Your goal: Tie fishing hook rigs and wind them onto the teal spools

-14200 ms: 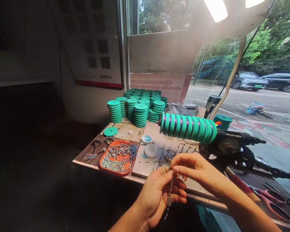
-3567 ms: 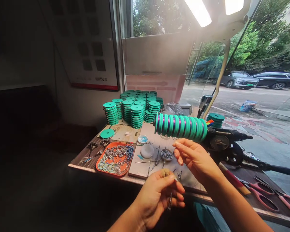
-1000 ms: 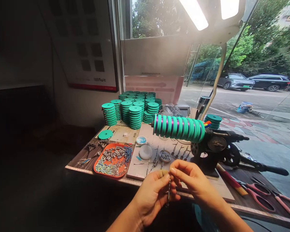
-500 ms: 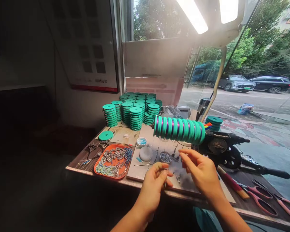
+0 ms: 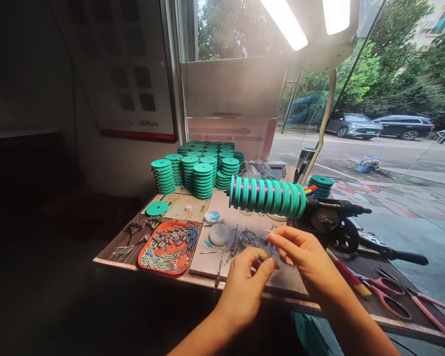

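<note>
Over the front of the light work board (image 5: 203, 262), my left hand (image 5: 244, 284) is closed, thumb and forefinger pressed together; whatever is between them is too small to make out. Close beside it on the right, my right hand (image 5: 306, 254) pinches a thin pale piece (image 5: 269, 231) that pokes out past the fingertips. Just beyond both hands stands a round tub of small grey beads (image 5: 248, 238). Small dark swivel-like parts on thin wires (image 5: 219, 272) lie left of my left hand, one overhanging the board's front edge.
An orange tray (image 5: 143, 261) of small metal and coloured parts lies at left. Behind rise stacks of green foam spools (image 5: 203, 180). A row of green spools (image 5: 269, 198) sits on a hand-cranked winder (image 5: 326, 217). Pink-handled scissors (image 5: 393, 301) lie at right. A white lid (image 5: 218, 234) rests on the board.
My left hand has moved right and closer to my right hand. The right hand's fingertips have come together in a pinch. The whole view has shifted slightly.
</note>
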`<state>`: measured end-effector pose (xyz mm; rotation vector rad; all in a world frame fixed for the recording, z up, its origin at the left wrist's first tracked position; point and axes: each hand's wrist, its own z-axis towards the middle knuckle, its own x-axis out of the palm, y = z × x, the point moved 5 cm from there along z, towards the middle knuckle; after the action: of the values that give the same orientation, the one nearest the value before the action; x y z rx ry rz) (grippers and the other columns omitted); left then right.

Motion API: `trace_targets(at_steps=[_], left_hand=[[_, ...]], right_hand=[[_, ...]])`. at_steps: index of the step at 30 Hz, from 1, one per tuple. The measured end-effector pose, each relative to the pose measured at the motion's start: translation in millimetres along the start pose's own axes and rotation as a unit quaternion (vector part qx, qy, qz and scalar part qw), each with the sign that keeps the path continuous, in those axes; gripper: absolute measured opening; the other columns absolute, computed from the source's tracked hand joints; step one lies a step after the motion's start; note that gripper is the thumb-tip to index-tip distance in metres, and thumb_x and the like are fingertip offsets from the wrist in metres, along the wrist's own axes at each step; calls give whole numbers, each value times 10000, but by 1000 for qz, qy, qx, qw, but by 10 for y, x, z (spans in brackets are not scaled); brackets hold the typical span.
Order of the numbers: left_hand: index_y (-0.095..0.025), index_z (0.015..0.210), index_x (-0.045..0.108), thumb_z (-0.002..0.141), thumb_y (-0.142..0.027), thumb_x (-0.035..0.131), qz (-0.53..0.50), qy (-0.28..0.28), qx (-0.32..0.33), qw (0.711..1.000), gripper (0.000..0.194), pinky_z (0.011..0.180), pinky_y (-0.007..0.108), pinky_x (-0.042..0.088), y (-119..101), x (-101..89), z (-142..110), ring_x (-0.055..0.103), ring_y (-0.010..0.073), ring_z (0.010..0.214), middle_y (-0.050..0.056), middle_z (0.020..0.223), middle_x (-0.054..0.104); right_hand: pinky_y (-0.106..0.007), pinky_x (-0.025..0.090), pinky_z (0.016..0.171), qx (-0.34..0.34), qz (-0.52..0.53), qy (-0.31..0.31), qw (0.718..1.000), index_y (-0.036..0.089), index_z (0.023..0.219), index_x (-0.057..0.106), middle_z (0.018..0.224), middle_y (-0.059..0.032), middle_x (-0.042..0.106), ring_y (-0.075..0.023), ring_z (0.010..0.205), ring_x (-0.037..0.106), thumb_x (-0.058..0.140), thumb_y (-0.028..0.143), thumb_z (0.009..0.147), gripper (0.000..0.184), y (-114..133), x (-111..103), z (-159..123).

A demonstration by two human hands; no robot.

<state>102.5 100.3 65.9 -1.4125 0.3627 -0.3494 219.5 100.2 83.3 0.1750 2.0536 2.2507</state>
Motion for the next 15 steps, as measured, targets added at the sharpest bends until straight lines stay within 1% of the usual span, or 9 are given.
trace_targets(at_steps=[2, 4, 6, 8, 11, 13, 15], left_hand=[[-137, 658, 516, 803, -331, 447, -96, 40, -32, 994, 251, 633, 236, 342, 39, 62, -26, 450, 120, 657, 8, 653, 493], [-139, 685, 489, 819, -347, 416, -191, 68, -78, 976, 258, 602, 225, 354, 85, 99, -89, 445, 97, 587, 1, 602, 494], [-147, 735, 467, 825, -368, 400, -257, 76, -130, 955, 248, 554, 214, 371, 137, 109, -177, 457, 82, 512, -3, 551, 513], [-156, 750, 448, 818, -391, 405, -291, 76, -179, 937, 249, 493, 200, 382, 194, 106, -273, 462, 71, 435, -9, 507, 521], [-156, 711, 439, 787, -436, 436, -322, 79, -243, 912, 290, 424, 183, 397, 293, 110, -419, 474, 66, 381, 1, 494, 540], [-154, 698, 441, 765, -458, 461, -338, 83, -268, 898, 312, 413, 177, 414, 355, 112, -500, 487, 64, 374, 9, 495, 555], [-154, 698, 443, 746, -472, 482, -348, 86, -281, 890, 323, 404, 171, 424, 404, 108, -560, 497, 64, 364, 14, 495, 570]], right_hand=[[-177, 217, 394, 37, 67, 36, 996, 141, 643, 594, 514, 44, 465, -36, 408, 314, 665, 382, 663, 252, -53, 58, 3], [-167, 233, 382, 71, 131, 71, 986, 139, 652, 584, 576, 15, 535, -31, 400, 358, 657, 374, 679, 248, -105, 142, -12], [-161, 275, 383, 93, 178, 95, 975, 141, 651, 566, 628, -8, 579, -40, 410, 419, 658, 358, 684, 238, -135, 220, -42], [-160, 319, 395, 103, 203, 102, 969, 144, 652, 551, 617, -6, 583, -52, 425, 455, 660, 340, 689, 227, -143, 262, -70], [-157, 357, 406, 108, 201, 92, 969, 143, 643, 539, 600, -1, 577, -52, 432, 463, 662, 325, 693, 225, -141, 259, -92], [-153, 362, 402, 112, 193, 80, 971, 147, 651, 531, 596, 2, 578, -53, 432, 468, 668, 322, 687, 225, -141, 237, -94], [-153, 361, 394, 112, 189, 74, 973, 161, 706, 530, 585, 8, 579, -60, 427, 475, 671, 331, 680, 223, -141, 218, -91]])
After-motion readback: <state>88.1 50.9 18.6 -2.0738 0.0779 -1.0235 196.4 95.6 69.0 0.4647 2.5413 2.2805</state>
